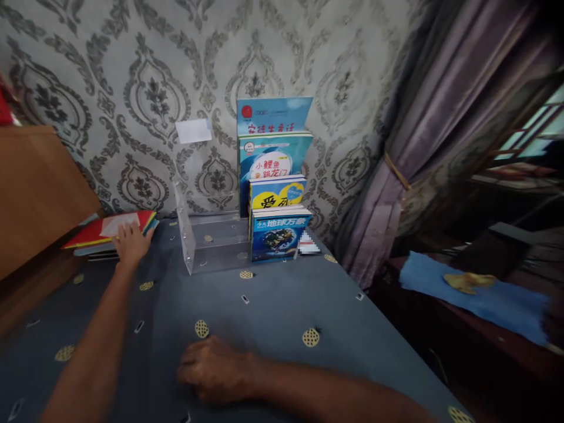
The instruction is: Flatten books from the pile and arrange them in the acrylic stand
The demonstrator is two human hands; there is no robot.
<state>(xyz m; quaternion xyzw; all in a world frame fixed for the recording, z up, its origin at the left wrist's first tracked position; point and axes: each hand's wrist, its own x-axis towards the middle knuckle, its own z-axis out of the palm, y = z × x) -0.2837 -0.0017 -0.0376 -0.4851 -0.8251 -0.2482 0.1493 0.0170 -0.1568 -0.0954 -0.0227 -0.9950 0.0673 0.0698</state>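
Observation:
My left hand (131, 242) reaches to the far left of the table, its fingers spread on top of a stack of books (86, 234) with a red and yellow cover uppermost. Curled into a fist, my right hand (215, 370) rests on the tablecloth near the front, with no object visible in it. A clear acrylic book rack (185, 235) stands between the stack and the wall's right part. At its right side, upright books rise in steps: a blue book (275, 114), a teal book (264, 155), a yellow and blue book (264, 200) and a blue earth-picture book (277, 238).
The table (264, 305) has a dark blue-grey cloth with a pineapple pattern. A brown wooden board (39, 194) stands at the left. Patterned wallpaper (154, 88) is behind. On the right are a tied purple curtain (396, 170) and a blue cloth (476, 294) on lower furniture.

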